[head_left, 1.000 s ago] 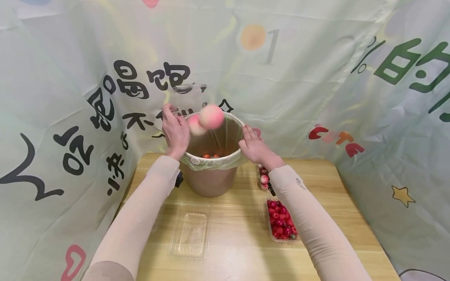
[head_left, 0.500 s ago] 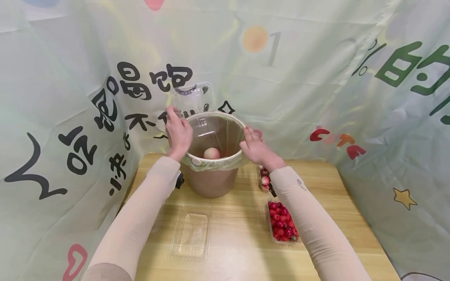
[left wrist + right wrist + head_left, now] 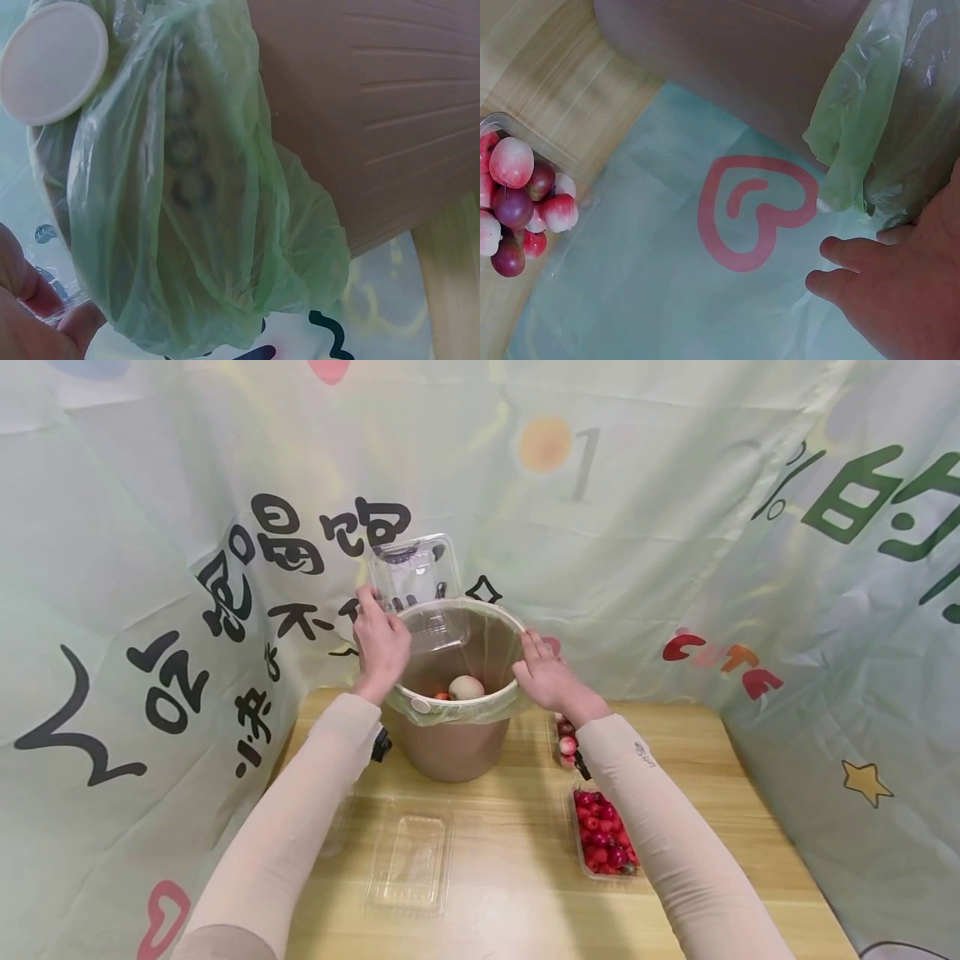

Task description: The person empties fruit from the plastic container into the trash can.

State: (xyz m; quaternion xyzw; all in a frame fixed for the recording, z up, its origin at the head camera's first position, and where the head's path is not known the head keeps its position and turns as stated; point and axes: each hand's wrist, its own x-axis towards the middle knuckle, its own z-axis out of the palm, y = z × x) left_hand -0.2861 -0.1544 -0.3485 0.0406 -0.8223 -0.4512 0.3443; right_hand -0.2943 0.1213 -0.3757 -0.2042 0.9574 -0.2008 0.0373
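The left hand [image 3: 381, 643] is pinching a clear clamshell box [image 3: 415, 578], tipping it over the bin [image 3: 452, 739]. The right hand [image 3: 546, 675] is resting open-fingered on the bin's rim, gripping nothing

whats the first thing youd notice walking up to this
A brown bin lined with a green bag stands at the back of the wooden table; the left hand tips an empty clear box over it. The right hand rests at its rim, and a pale peach lies inside.

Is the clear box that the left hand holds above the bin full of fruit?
No, the clear box in the left hand is empty.
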